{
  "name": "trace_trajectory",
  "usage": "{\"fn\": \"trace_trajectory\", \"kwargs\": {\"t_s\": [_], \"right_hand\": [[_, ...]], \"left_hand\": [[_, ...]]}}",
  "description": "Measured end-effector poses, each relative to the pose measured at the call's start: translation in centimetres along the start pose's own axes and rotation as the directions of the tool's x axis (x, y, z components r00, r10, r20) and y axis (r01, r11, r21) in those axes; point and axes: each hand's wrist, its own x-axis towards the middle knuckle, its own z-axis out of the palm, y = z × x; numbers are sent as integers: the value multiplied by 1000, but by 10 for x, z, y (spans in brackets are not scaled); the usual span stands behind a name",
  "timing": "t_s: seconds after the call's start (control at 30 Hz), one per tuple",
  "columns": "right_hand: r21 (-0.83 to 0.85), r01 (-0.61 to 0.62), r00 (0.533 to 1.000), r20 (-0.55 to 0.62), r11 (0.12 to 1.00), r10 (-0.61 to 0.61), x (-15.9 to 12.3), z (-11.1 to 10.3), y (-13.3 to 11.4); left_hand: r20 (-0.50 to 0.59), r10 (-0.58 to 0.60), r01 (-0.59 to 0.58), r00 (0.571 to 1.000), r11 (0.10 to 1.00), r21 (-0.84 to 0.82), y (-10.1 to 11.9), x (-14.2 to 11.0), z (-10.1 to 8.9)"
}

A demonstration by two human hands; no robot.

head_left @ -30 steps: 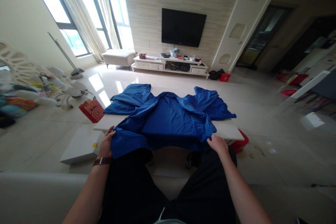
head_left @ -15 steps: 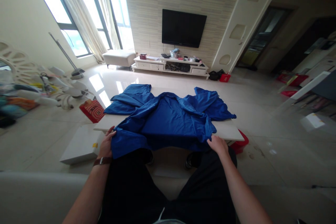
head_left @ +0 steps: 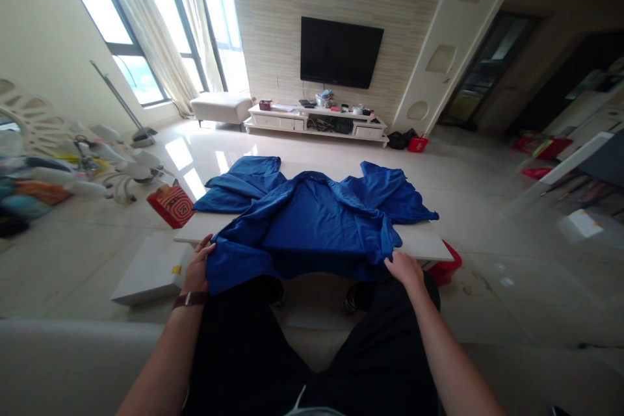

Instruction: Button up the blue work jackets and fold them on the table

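Practically no movement since the earlier frame; both hands and the cloth sat as before. Nearest: my dark trousers (head_left: 229,357), knees spread, right up against the cloth's near edge. My left hand (head_left: 195,266), brown wristband (head_left: 190,299) on, had its fingers nearly closed on the near left corner of the blue garment (head_left: 316,221). My right hand (head_left: 407,268) was bunched tight, pinching the near right corner; thumb pads partly hidden.

Garment lay on a low white table (head_left: 424,237), hem toward me, hanging over and hiding much of the near edge. Collar pointed away, toward the far wall; collar-to-hem line ran away from me, but the widest spread was left to right, sleeves folded and rumpled out to both sides.

Around it: white box (head_left: 146,273) on the floor just beside the table's left end, red patterned bag (head_left: 170,206) a bit past that, red container (head_left: 444,264) partly hidden by the table's right end. Farther: white bench (head_left: 221,106), cluttered TV stand (head_left: 276,121), then black television (head_left: 341,52) on the wall.
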Motion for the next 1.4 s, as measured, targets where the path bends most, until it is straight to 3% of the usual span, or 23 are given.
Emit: {"fn": "trace_trajectory", "kwargs": {"t_s": [0.87,0.97,1.07,1.13,1.17,1.2,1.27,1.3,1.33,1.4], "right_hand": [[-17,-9,1000,2,1000,9,-1,-1,0],[-45,79,994,-67,996,-82,-6,1,-8],[-60,300,945,-114,952,-305,-18,11,-27],[-34,463,883,-65,886,-464,-28,21,-43],[-17,533,845,-26,846,-534,-33,26,-51],[0,593,805,12,805,-593,-37,31,-58],[38,670,738,72,741,-671,-43,39,-67],[61,683,723,86,728,-685,-44,43,-69],[87,676,727,89,732,-681,-43,46,-69],[140,597,790,67,790,-609,-39,52,-68]], "left_hand": [[4,-10,10,1000,1000,21,2,-2,-1],[12,51,-52,999,994,92,1,0,4],[107,185,-208,977,937,282,-16,-7,28],[314,229,-356,922,820,449,-40,-20,54],[444,223,-451,868,729,515,-57,-30,67],[568,202,-554,797,619,557,-76,-40,81],[794,45,-732,606,423,534,-116,-61,101],[845,-67,-781,531,349,518,-136,-70,107],[853,-182,-804,489,285,522,-155,-77,109],[795,-358,-796,490,189,576,-186,-84,106]]}}
